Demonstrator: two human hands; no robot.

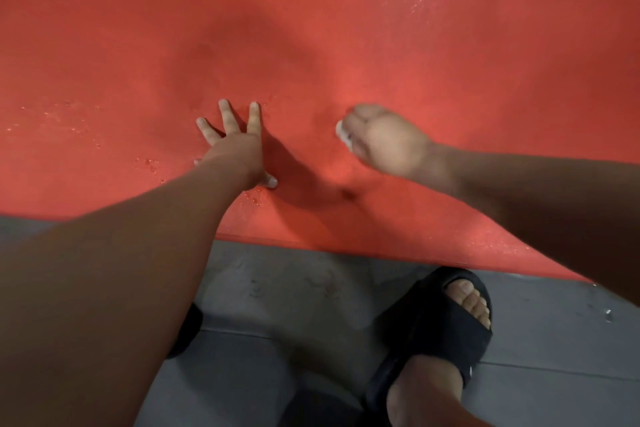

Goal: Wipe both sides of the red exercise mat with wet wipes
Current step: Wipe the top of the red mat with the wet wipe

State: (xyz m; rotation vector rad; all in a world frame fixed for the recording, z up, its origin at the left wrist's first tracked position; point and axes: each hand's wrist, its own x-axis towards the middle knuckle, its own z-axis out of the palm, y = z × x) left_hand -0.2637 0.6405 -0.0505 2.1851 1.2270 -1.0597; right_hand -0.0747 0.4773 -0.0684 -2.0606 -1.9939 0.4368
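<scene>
1. From my remote seat I see the red exercise mat (311, 10) lying flat on a grey floor (277, 288). It fills the whole upper part of the head view.
2. The near edge of the mat (346, 246) runs across the picture just in front of the feet and drops lower toward the right.
3. The left hand (239, 146) is on the mat, palm down, with straight fingers (254, 114) spread wide apart. The thumb points back toward the near edge. It holds nothing and only presses on the surface.
4. The right hand (384, 142) is near the left one, at about the same depth on the mat but apart from it. Its fingers are curled into a fist around a white wet wipe (343, 133).
5. Only a small part of the wipe shows, at the side of the fist that faces the left hand. The right hand is blurred, so I cannot tell if the wipe touches the mat.
6. Small shiny drops (149, 163) lie on the mat left of the left wrist, and more wet specks (419, 0) shine at the upper right.
7. On the floor, the right foot wears a black slipper (440, 326) close to the mat edge. A second dark slipper (188, 329) is mostly hidden behind the left forearm.
</scene>
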